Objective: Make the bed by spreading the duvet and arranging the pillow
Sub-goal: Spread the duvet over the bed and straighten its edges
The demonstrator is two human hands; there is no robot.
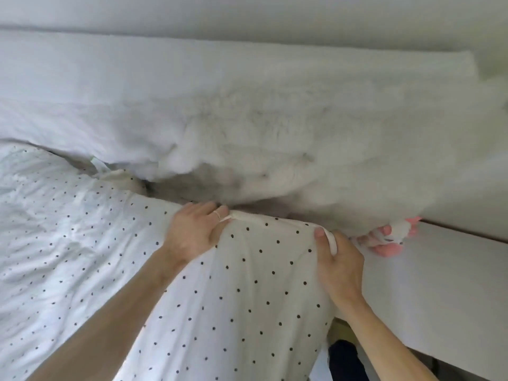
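A white duvet with small dark dots [242, 292] covers the bed from the left to the lower middle. My left hand [192, 232] grips its top edge, fingers curled over the hem. My right hand [338, 265] is closed on the same hem at the duvet's right corner, thumb on top. Just beyond the hem lies a white fluffy pillow [275, 149], blurred. A plain white pillow [82, 105] stretches along the wall behind it.
A pink and white soft toy [390, 237] lies right of my right hand, on a white ledge [439, 284]. The pale wall [247, 15] runs along the back. A dark object [346, 361] sits low between bed and ledge.
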